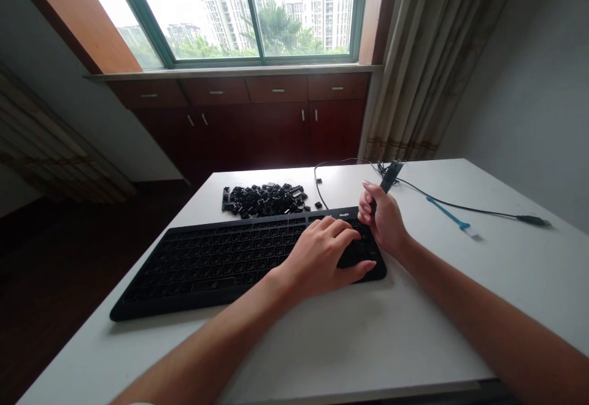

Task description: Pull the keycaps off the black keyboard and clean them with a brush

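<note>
Keyboard: We face a long black keyboard [156,273] lying at a slant on a white tabletop [299,350], its rows showing as open square sockets.
Left hand: Our left hand [324,251] rests palm down over the keyboard's right part, fingers spread and thumb held apart, pointing right.
Right hand: Our right hand [384,215] is curled into a fist around a dark tool [392,173], thumb uppermost, at the keyboard's far right corner; we cannot tell whether it touches the keyboard.
Dark tool: Its flat end rises above our fist, tilted to the right; its lower end is hidden from us.
Black pieces: Just beyond the keyboard we see a heap of small black pieces [269,201] resembling keycaps, with two strays lying to its right.
Cable: A thin black cable [460,207] loops behind our right hand, bunches up, then runs right to a dark plug [532,220].
Blue brush: Near the cable, on our right, lies a slim blue brush [446,213] with a pale tip.
Background: Past the tabletop we see reddish-brown cabinets [257,132] below a window [221,18].
</note>
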### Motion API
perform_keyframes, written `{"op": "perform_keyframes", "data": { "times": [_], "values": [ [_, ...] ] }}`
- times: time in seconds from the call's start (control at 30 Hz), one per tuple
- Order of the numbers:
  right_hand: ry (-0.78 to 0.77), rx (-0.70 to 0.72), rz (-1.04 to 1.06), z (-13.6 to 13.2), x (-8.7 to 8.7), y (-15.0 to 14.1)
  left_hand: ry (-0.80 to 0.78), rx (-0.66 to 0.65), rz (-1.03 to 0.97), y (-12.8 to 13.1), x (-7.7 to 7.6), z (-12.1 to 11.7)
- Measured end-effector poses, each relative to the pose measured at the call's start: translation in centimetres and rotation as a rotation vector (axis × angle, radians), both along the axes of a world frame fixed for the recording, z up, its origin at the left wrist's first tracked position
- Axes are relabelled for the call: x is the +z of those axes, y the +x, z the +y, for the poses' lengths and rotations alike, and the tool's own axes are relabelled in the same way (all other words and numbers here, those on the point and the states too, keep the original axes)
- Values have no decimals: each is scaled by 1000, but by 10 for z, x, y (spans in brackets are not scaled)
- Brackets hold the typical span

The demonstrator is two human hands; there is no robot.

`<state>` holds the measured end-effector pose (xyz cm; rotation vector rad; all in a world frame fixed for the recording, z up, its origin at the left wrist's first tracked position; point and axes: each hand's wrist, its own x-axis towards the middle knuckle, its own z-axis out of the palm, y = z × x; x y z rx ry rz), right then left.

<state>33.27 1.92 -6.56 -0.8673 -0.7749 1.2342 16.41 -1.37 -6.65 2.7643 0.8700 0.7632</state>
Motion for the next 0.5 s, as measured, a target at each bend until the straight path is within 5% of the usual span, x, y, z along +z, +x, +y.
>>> {"op": "perform_keyframes", "data": {
  "times": [0.2, 0.5],
  "values": [
    [41, -173, -21, -1, -11, -8, 8, -14, -20, 4, -5, -2],
    [105, -24, 25, -17, -2, 3, -1, -11, -9, 4, -5, -3]
  ]
}}
